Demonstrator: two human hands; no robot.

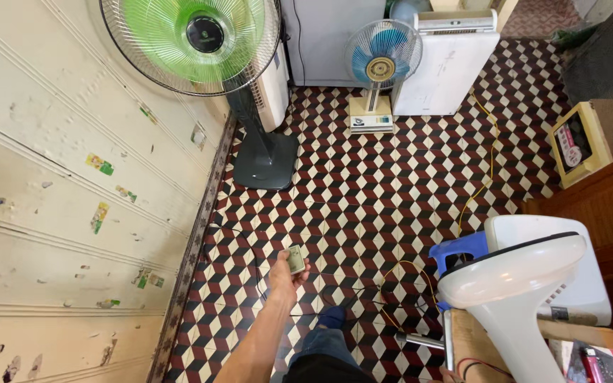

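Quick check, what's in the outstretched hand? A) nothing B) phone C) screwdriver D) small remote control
D: the left hand grips a small grey-green remote control, held out toward the pedestal fan with green blades; the right hand is out of view.

Small remote control (296,259) held out over the patterned floor.

The remote is a slim, pale greenish-grey bar with a darker face, its buttons too small to make out. It sits upright in the person's left hand (286,273), gripped around its lower half with the thumb laid along its front, so that only the upper part shows above the fingers. Its top end points away from the person, towards the tall standing fan with green blades (191,42) that stands by the cream wall, well apart from the remote.
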